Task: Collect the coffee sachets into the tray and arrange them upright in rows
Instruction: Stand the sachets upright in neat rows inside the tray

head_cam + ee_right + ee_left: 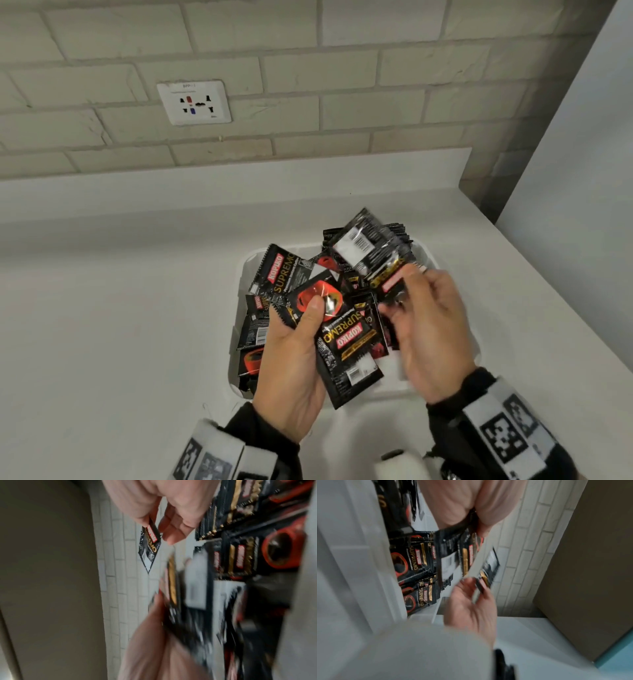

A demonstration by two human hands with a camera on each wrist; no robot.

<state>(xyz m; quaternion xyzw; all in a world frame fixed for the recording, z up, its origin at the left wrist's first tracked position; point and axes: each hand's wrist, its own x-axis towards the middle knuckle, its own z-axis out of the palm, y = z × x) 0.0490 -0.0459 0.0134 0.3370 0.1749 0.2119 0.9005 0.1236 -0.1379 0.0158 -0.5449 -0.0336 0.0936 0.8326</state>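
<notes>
Fingers [313, 308] of both hands pinch glossy black sachets [346, 346] above tray [244, 270].

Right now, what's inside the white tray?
The white tray holds a jumbled pile of black coffee sachets, lying flat and overlapping, not upright. The left hand and right hand hold sachets above it, hiding the tray's middle and floor.
</notes>
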